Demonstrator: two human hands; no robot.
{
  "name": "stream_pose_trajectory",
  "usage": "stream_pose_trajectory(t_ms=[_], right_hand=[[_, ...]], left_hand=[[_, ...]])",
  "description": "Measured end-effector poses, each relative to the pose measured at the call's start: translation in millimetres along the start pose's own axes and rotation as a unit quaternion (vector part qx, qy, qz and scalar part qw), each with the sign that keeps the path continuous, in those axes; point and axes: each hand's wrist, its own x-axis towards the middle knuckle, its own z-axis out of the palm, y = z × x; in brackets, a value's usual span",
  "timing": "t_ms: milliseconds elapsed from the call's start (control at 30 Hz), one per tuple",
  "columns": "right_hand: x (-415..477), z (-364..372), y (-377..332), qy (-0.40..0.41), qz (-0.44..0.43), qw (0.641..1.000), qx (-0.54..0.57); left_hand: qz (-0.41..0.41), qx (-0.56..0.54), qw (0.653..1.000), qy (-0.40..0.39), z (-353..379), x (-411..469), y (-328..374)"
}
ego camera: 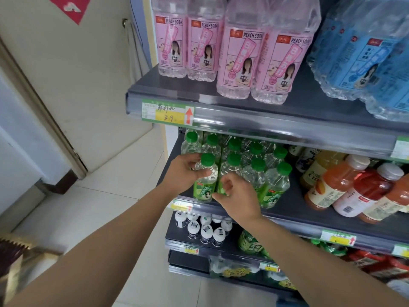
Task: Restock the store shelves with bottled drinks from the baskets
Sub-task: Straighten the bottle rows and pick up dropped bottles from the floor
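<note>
Several clear bottles with green caps and green labels stand in rows on the dark middle shelf [292,209]. My left hand [183,173] grips the front-left green-capped bottle [207,182] around its shoulder, at the shelf's front edge. My right hand [236,196] is just to its right, fingers curled against the lower label of the neighbouring bottle [230,167]; whether it holds that bottle is unclear. No basket is in view.
Pink peach soda bottles [241,58] and a wrapped blue-label pack [365,54] fill the shelf above. Orange and red juice bottles [345,187] lie tilted at right. White-capped bottles [205,229] sit on the shelf below. Tiled floor and a wall lie to the left.
</note>
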Motion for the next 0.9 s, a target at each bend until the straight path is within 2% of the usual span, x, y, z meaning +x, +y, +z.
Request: stream_pose_trajectory(t_ms=[167,433,767,900], right_hand=[[-3.9,-5.1,21.6,-0.059,0.01,0.996,-0.073],[-3.4,-10.8,38.5,-0.088,0.015,0.992,-0.09],[-6.1,-16.6,38.4,-0.089,0.025,0.99,-0.103],[-13.8,-28.1,37.0,-0.098,0.035,0.984,-0.143]], left_hand=[[-0.011,0.017,1.0,-0.001,6.9,14.9,-0.9],[-0.009,0.019,1.0,0.002,15.3,27.1,-5.4],[0.051,0.159,0.986,-0.001,15.7,26.0,-11.1],[0.035,0.231,0.972,0.005,14.7,9.1,-3.3]])
